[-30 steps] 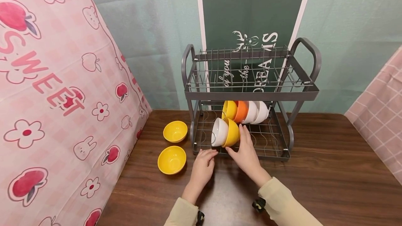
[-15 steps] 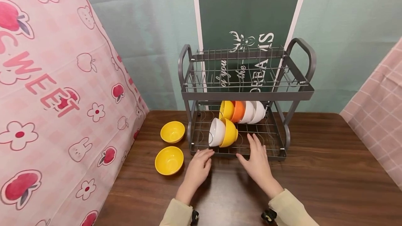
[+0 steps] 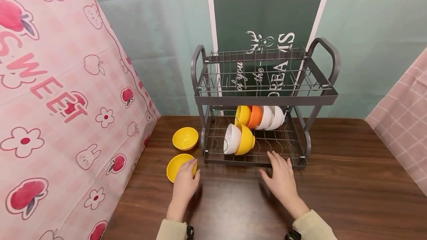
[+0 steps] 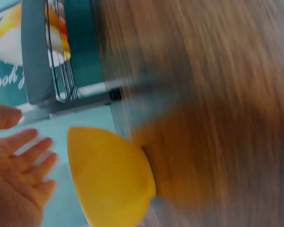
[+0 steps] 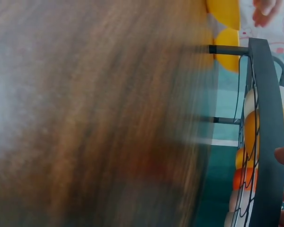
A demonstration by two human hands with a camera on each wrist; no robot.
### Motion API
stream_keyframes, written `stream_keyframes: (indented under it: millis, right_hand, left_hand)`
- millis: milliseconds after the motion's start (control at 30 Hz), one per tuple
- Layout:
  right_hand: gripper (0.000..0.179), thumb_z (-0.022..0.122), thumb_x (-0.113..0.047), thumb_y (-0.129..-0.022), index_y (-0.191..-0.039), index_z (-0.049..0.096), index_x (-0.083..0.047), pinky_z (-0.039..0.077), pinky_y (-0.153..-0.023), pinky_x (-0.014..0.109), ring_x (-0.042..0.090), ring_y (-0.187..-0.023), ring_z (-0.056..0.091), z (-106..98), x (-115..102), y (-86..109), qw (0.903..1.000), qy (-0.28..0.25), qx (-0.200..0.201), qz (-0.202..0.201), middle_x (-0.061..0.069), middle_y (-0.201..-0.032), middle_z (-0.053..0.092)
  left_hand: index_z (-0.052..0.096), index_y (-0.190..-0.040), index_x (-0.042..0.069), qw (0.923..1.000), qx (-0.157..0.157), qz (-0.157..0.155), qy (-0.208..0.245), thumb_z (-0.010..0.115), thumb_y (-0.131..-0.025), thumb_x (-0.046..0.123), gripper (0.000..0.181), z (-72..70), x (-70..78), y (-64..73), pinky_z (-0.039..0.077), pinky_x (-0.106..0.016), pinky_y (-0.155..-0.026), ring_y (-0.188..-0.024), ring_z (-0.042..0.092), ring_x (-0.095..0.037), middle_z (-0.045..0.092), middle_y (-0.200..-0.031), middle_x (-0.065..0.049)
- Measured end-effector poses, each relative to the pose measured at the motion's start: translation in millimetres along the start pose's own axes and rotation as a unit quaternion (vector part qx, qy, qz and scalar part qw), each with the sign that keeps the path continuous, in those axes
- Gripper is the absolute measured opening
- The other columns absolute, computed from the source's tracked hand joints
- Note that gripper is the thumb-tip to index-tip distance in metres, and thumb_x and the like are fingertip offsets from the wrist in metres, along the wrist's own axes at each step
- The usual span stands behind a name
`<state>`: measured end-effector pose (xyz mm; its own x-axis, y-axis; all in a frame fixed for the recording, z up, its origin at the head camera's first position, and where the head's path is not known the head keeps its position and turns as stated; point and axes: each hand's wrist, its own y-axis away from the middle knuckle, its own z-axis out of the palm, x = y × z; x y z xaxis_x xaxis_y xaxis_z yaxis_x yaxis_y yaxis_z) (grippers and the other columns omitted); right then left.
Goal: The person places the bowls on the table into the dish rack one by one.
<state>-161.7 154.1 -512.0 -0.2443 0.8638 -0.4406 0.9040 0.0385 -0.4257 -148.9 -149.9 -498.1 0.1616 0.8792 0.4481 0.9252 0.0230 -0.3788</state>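
My left hand [image 3: 185, 182] hovers over the right side of the nearer yellow bowl [image 3: 176, 164], its fingers relaxed. In the left wrist view that yellow bowl [image 4: 111, 177] sits just beyond the loosely spread fingers [image 4: 31, 158]; I see no grip on it. Behind it stands a second yellow bowl [image 3: 185, 138]. My right hand [image 3: 281, 178] is held by the front edge of the dark grey dish rack [image 3: 267, 101], holding nothing. On the lower tier a white bowl [image 3: 231, 140] and a yellow bowl [image 3: 246, 140] lean together on their sides.
At the back of the lower tier, a yellow bowl [image 3: 242, 115], an orange bowl [image 3: 255, 117] and two white bowls [image 3: 277, 117] are lined up. The wooden table [image 3: 230, 210] extends in front. Pink printed cloth [image 3: 83, 121] hangs at the left.
My right hand has let go of the yellow bowl in the front row and drawn back to the right. The left hand has moved left from the rack's edge to the nearer yellow bowl.
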Motion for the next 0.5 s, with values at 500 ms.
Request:
stream_keyframes:
  millis: [500]
  right_hand:
    - [0.064,0.077,-0.022,-0.069,-0.124,0.054,-0.001,0.027,-0.103,0.058,0.038,-0.119,0.047,4.0,3.9,7.9,0.9982,0.042,0.015,-0.039,0.02,-0.129,0.052]
  left_hand:
    - [0.071,-0.098,0.004,0.9885,-0.084,-0.03,-0.122,0.073,-0.076,0.02,0.028,4.3,-12.4,8.9,0.043,-0.05,-0.097,-0.102,0.063,-0.029,0.069,-0.105,-0.012]
